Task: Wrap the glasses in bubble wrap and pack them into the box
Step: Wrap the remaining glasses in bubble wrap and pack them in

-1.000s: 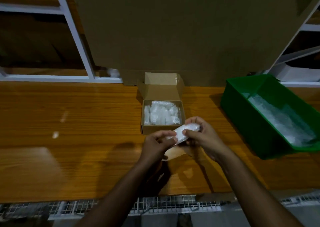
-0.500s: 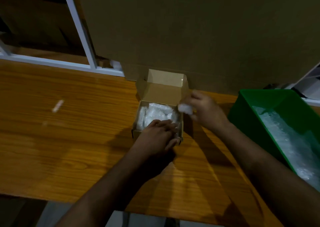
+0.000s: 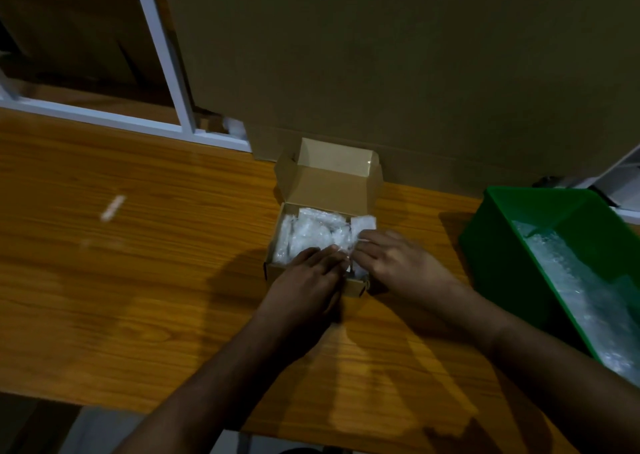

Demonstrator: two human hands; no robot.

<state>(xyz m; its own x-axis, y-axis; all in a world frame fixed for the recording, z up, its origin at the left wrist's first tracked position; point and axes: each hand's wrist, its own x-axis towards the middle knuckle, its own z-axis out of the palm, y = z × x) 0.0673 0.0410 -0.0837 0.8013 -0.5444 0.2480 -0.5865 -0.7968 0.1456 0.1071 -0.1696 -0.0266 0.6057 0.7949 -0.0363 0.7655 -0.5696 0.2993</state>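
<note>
We have both hands over the small brown cardboard box (image 3: 313,275) with its lid flap standing open at the back, set on the orange wood-grain worktop (image 3: 138,263). The left hand (image 3: 304,280) lies with fingers fairly straight on the white bubble-wrapped bundles (image 3: 311,232) already packed inside. The right hand (image 3: 391,263) reaches in at the right side of the box, where one more wrapped bundle (image 3: 363,225) stands partly above the rim; its fingertips seem to pinch the wrap, though blur keeps us from being sure.

To do this step well, we judge we should hold the packed bundles aside with the flat left hand to open a gap, then ease the new bundle down into it, pushing on the padding and not forcing it, since glass sits inside. It should end below the rim so the lid can close.

Counting: one cardboard box; one green plastic bin (image 3: 554,246) to the right, holding loose clear bubble wrap (image 3: 581,291); two hands. The bundles in the box run together, so we cannot count them exactly; there are several.
</note>
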